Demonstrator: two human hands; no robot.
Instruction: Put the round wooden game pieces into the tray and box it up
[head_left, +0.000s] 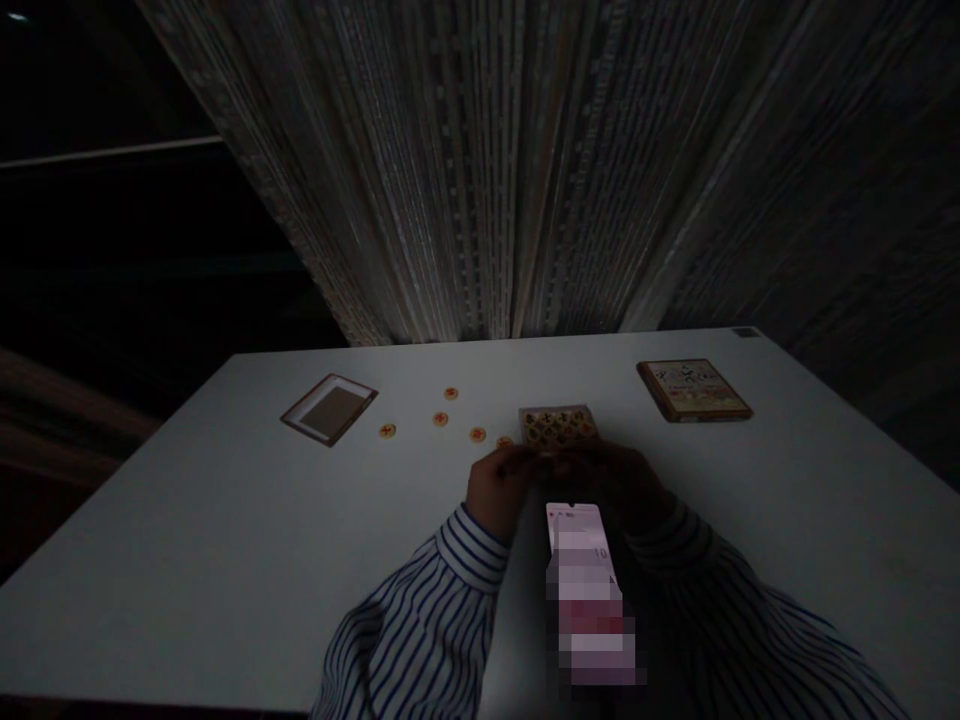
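Striped sleeves lead to the left hand and right hand, fingers curled and close together at the near edge of a small box. Rows of round, marked discs fill its visible part; the hands seem busy there, work that calls for careful fingertips. Shadow hides whether either grips anything. Between the forearms, a lit phone. Five loose discs dot the white surface to the left, then a shallow tray or lid with a brown panel inside. Far right, a wood-edged case with a printed top.
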